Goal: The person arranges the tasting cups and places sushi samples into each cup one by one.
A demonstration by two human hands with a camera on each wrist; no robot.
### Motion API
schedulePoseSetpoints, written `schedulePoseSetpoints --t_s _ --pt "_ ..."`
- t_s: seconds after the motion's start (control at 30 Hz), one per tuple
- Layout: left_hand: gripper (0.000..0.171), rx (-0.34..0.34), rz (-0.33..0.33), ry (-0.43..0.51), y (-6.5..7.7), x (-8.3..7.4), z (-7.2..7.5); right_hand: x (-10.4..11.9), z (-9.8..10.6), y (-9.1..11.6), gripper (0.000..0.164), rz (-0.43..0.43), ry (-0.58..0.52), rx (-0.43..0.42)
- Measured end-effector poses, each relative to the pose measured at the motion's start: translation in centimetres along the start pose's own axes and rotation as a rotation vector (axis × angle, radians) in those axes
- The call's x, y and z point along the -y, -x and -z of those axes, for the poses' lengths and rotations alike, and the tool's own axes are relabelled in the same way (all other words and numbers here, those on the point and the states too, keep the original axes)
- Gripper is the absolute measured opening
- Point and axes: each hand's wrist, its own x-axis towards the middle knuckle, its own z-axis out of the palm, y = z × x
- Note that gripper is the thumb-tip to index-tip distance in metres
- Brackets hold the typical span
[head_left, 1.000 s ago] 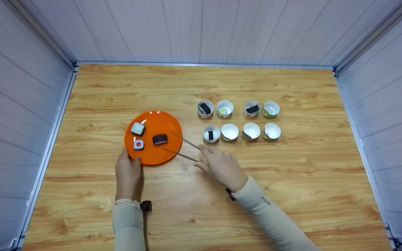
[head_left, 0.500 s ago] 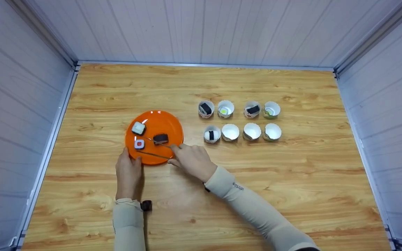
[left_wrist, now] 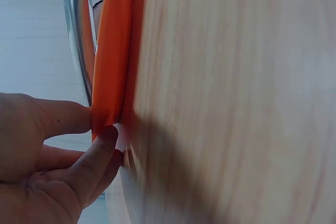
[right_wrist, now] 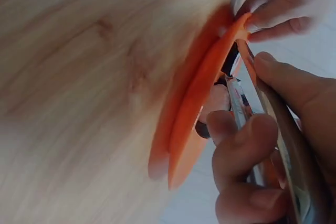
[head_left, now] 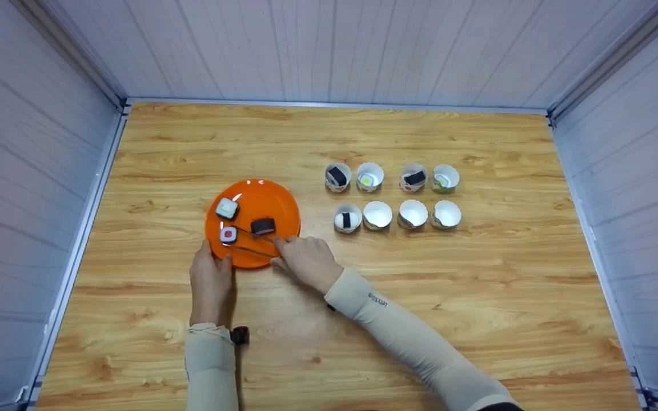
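My left hand (head_left: pixel 211 279) pinches the near-left rim of an orange plate (head_left: pixel 260 197), thumb above and fingers below in the left wrist view. Metal tongs (right_wrist: pixel 286 140) are gripped in my right hand (head_left: pixel 309 260), at the plate's lower right edge. The tongs' two arms reach left over the plate, one tip on either side of a small white sushi roll (head_left: pixel 228 234) with a red centre. A dark-wrapped sushi piece (head_left: pixel 263 226) lies just beyond the upper arm. Further up the plate sits a white-topped sushi piece (head_left: pixel 227 209).
Right of the plate, several small paper cups stand in two rows. Dark-wrapped sushi lies in one back cup (head_left: pixel 337 177) and another back cup (head_left: pixel 414 177); a white piece with a black band fills a front cup (head_left: pixel 347 219). Pale walls (head_left: pixel 329 51) border the wooden table (head_left: pixel 477 308).
My right hand has moved left with the tongs, from beside the plate to over it, bringing their tips around the red-centred roll. My left hand stays at the plate's rim.
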Motion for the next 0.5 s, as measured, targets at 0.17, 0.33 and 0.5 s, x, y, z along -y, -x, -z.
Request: schedulePoseSetpoints --t_s 0.17,0.33,0.5 --pt "0.046 0.014 0.024 0.011 0.0 0.0 0.1 0.1 0.0 0.0 0.037 0.008 -0.004 0.005" --pt "0.045 0.013 0.032 0.028 0.0 -0.1 0.1 -0.3 0.3 0.8 0.040 0.019 -0.046 -0.024" --pt "0.037 0.003 0.023 0.032 -0.1 -0.1 0.1 -1.7 1.0 2.9 0.039 0.033 -0.066 -0.120"
